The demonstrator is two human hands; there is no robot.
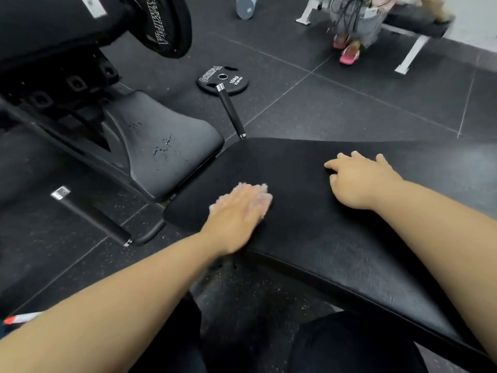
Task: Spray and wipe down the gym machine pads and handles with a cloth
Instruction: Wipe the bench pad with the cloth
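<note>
Cloth (pixel 265 203) is pressed onto the pad (pixel 309 238) under the flat, straight-fingered left hand (pixel 236 211); the right hand (pixel 360 181) is rested alongside, relaxed, empty. The pad's length is laid lower-right to upper-left.

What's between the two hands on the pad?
Nothing: bare black pad separates the left hand, pressing the cloth, from the right hand, in the head view.

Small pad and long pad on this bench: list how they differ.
The small pad has cracked, flaking patches; the long pad looks intact. The small pad is shorter and widens toward one end; the long pad is far bigger. Nothing lies on the small pad; the long pad bears the left hand, flat on a white cloth, and the bare right hand. Both are black and padded.
</note>
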